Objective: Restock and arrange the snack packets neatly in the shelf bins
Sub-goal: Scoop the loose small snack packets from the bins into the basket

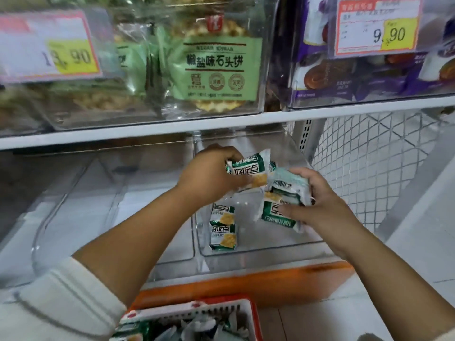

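Packets [222, 226], two of them, lie one behind the other along the left wall of the clear bin [258, 248], close to its front left corner. That bin stands at the right end of the lower shelf [246, 284].

Above its back half, the left hand [209, 175] curls its fingers round one green-and-white packet [247, 168] and holds it tilted. Near the bin's right wall, the right hand [317, 203] grips a small bundle of packets [285, 193]. Its thumb lies across the lowest one, and the top one shows its barcode side.

A second clear bin [98, 217] stands to the left on the same shelf. On the upper shelf [147, 130], bins hold green cracker bags [214, 62] and purple biscuit packs [344, 80] behind price tags [376, 28]. A red basket [221, 307] with more packets sits at the picture's bottom edge.
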